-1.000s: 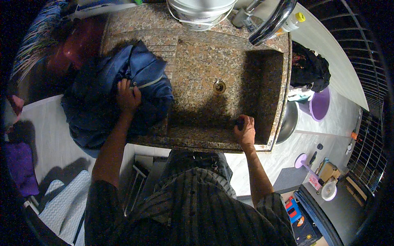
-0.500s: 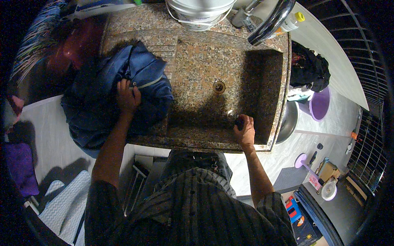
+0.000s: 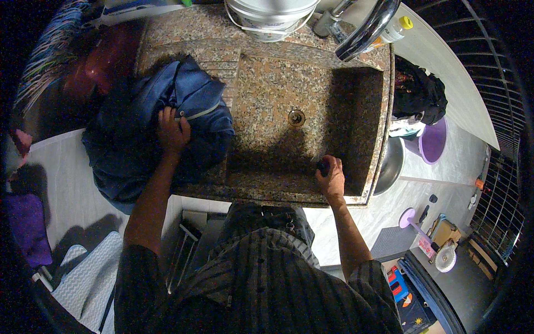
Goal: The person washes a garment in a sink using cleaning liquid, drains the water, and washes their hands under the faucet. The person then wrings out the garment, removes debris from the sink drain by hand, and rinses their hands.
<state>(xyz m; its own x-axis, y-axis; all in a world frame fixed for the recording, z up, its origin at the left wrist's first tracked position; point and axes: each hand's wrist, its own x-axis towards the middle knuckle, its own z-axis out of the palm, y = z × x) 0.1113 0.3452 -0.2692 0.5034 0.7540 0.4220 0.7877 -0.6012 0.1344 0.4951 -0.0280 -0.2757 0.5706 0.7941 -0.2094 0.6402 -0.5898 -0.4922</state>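
Note:
A bundle of dark blue cloth [image 3: 139,128] lies heaped on the left side of a speckled granite wash basin [image 3: 267,94] and hangs over its front edge. My left hand [image 3: 171,131] presses down on top of the cloth, fingers bent into its folds. At the basin's front rim my right hand [image 3: 331,177] is closed around a small dark object [image 3: 322,166]; what it is cannot be made out. The round drain [image 3: 296,117] sits in the middle of the sunken part, between my two hands.
A white bucket [image 3: 272,16] and a curved metal tap [image 3: 367,28] stand at the back, with a yellow-capped bottle [image 3: 396,29] beside them. Right of the basin are a dark cloth pile [image 3: 417,94], a purple tub [image 3: 433,140] and a steel bowl [image 3: 389,167]. A reddish tub [image 3: 108,58] stands at left.
My right hand has slid slightly left along the front rim with the dark object. My left hand stays on the blue cloth, hardly moved.

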